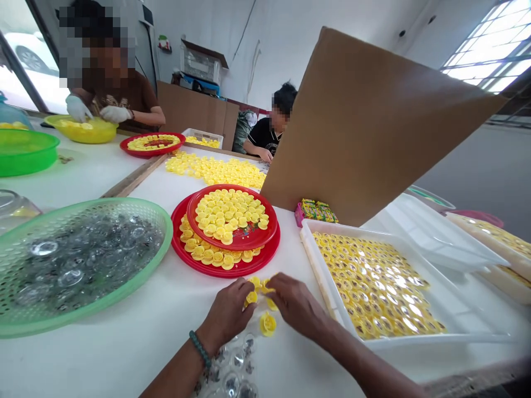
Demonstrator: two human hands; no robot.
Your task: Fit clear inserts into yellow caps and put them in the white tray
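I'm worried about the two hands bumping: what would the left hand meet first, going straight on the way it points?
The left hand would probably first meet the small yellow pieces right by its fingers, with the right hand close beyond; exact depth there is unclear.

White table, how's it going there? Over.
Left hand, right hand: both on small round yellow plastic pieces. Stacked red round plastic trays just beyond. Nothing visibly blocking.
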